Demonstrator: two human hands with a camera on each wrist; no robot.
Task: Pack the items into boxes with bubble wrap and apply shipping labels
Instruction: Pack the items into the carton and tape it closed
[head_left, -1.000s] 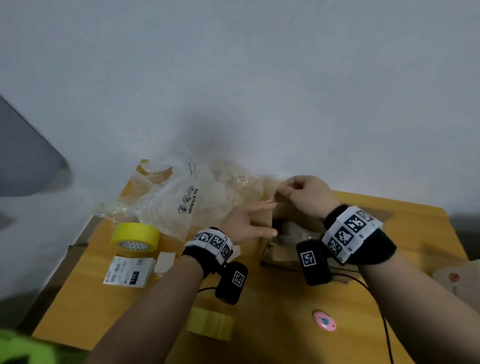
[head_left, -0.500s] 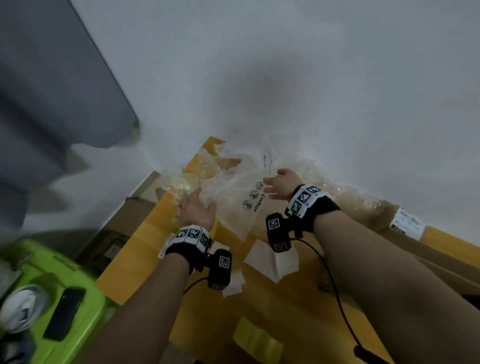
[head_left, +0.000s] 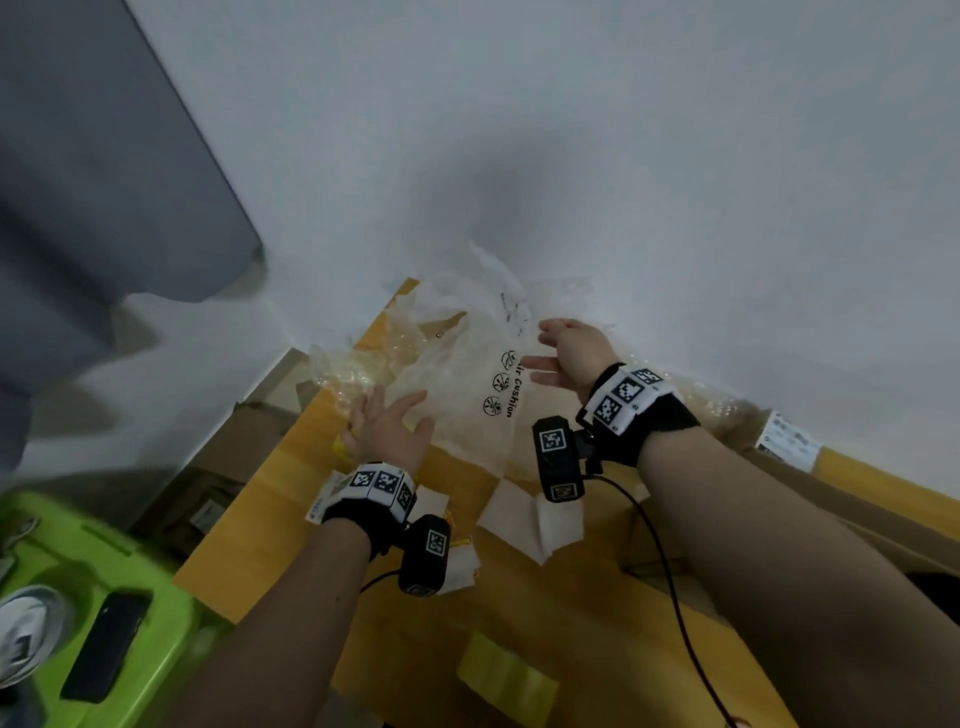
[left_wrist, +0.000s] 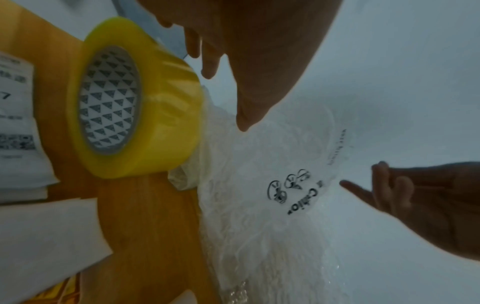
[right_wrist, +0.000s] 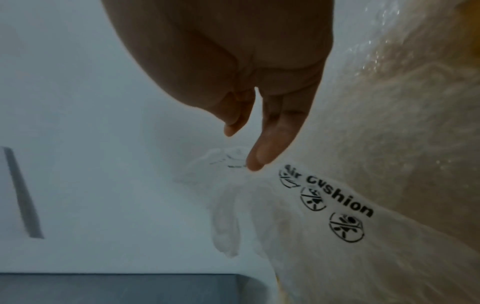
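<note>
Both hands are reaching into the heap of clear plastic air-cushion wrap printed "Air Cushion", which is piled at the far end of the yellow wooden table, up against the white wall. The left hand has its fingers spread, w/ nothing held; from the head view it's at the wrap's near left edge, and I can't tell if it's touching. The right hand is loose and open too, its fingertips just at the film by the print, no pinch yet.

The roll of yellow packing tape sits beside the left hand, butted against the wrap. White printed shipping labels lie flat nearby. A brown cardboard box w/ a label on it is off to the right, under the right forearm.

Risks, as I judge them:
- Film is thin and slippery, so a weak pinch could slip.
- Pulling the heap may drag the tape roll toward the table edge.
- The wrist cam cable could snag loose paper.
</note>
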